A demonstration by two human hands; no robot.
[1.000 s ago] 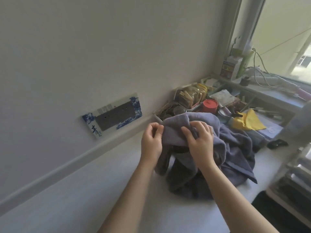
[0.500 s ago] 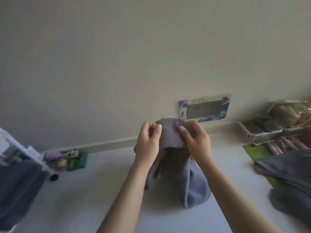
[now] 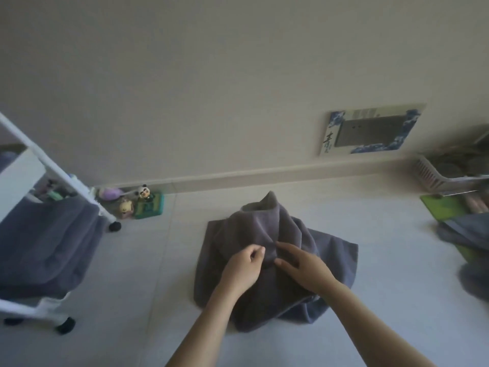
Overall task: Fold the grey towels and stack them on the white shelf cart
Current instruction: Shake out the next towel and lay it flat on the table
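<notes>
I am pinching the grey towel [image 3: 264,250] with my left hand [image 3: 242,270]; my right hand [image 3: 304,268] is lying relaxed just beside. Soft, limp cloth: best taken by its corners.

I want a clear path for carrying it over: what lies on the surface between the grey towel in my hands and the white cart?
In the head view, the stretch between the grey towel and the white cart is bare pale surface.
</notes>
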